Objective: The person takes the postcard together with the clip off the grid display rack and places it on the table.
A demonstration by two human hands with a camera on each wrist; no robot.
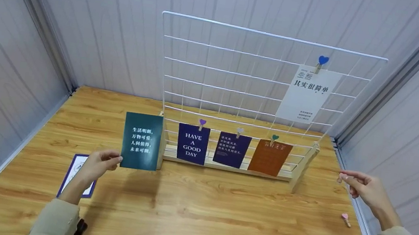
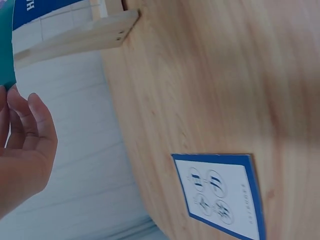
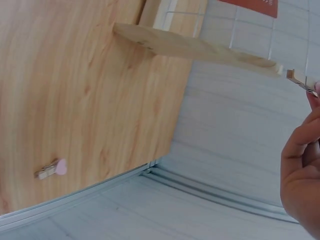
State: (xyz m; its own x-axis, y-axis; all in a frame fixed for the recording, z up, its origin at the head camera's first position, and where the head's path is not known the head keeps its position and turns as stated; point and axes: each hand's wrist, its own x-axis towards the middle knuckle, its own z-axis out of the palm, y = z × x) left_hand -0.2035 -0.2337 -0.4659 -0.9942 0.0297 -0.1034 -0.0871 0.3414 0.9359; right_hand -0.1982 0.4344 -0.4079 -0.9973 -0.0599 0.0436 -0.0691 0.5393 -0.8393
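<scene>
My left hand [image 1: 101,164] pinches a teal card [image 1: 141,141] with white writing by its lower left edge, holding it upright at the left end of a white wire grid [image 1: 224,72]. In the left wrist view, thumb and fingers meet at the corner of the teal card [image 2: 6,47]. Off to the right of the grid, my right hand [image 1: 371,193] pinches a small wooden clothespin [image 1: 340,178]. The right wrist view shows the wooden end of that clothespin [image 3: 300,79] sticking out past the fingertips.
A blue heart clothespin [image 1: 323,60] holds a white card [image 1: 309,94] high on the grid. Lower down hang a navy card [image 1: 192,143], a purple card [image 1: 232,149] and an orange card [image 1: 270,158]. A blue-bordered card [image 1: 89,191] and a pink heart clothespin [image 1: 345,219] lie on the table.
</scene>
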